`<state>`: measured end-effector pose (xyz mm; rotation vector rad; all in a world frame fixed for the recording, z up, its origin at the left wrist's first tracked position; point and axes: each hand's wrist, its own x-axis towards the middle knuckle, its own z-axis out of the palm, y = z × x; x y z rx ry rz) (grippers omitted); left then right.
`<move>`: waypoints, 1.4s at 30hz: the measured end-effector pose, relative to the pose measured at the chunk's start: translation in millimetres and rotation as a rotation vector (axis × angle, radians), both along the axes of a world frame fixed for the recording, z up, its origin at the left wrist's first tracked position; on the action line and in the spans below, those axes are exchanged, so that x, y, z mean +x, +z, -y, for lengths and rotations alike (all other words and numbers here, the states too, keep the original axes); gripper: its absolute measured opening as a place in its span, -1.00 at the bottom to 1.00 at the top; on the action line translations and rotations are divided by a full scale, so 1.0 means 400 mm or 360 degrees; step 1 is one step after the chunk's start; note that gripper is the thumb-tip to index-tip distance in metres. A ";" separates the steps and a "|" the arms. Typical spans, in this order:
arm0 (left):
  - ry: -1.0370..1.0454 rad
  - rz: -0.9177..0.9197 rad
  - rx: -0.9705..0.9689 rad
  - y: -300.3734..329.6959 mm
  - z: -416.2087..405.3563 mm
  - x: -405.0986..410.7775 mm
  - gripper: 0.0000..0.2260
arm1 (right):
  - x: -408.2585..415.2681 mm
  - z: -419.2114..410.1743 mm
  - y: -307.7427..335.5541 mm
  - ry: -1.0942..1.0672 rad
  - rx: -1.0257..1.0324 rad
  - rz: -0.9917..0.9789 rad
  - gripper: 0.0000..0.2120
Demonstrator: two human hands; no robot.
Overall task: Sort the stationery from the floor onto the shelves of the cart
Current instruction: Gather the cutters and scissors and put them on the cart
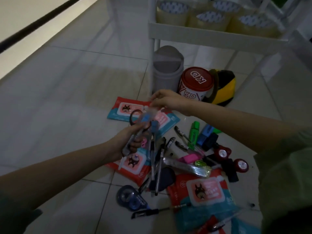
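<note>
My left hand (130, 142) grips black-handled scissors (135, 127) in clear packaging, held above the pile. My right hand (168, 101) pinches the top edge of that same clear packaging, just above the scissors' handles. Below them, stationery lies scattered on the tiled floor: several black pens (156, 159), a green highlighter (195, 127), a blue highlighter (205, 133), a pink eraser (187, 157), a correction tape (130, 197) and red-and-blue wipe packs (206, 191). The white cart (211, 32) stands at the upper right, with several clear tape rolls (207, 19) on its shelf.
A small grey swing-lid bin (166, 68) stands by the cart's leg. Beside it are a red tin (196, 83) and a roll of yellow-black tape (224, 86). Two dark red round items (222, 153) lie at the pile's right. Bare tiles stretch to the left.
</note>
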<state>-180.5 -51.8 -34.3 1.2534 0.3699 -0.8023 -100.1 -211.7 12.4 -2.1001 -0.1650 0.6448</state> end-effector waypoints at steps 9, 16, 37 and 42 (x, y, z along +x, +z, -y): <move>0.0435 -0.0034 0.0111 -0.035 -0.111 -0.024 -0.67 | -0.058 -0.044 -0.165 0.0452 -0.1036 0.0105 -0.46; 0.0432 -0.0033 0.0137 -0.026 -0.091 -0.021 -0.67 | -0.053 -0.066 -0.190 -0.0231 -0.0436 -0.0267 -0.37; 0.0031 0.0087 -0.0368 0.054 0.143 0.005 -0.67 | -0.092 0.054 0.052 -0.0204 0.0134 0.0363 -0.77; -0.0104 0.0180 -0.0195 0.054 0.165 0.000 -0.69 | -0.083 0.133 0.043 -0.0425 -0.0125 0.0635 -0.76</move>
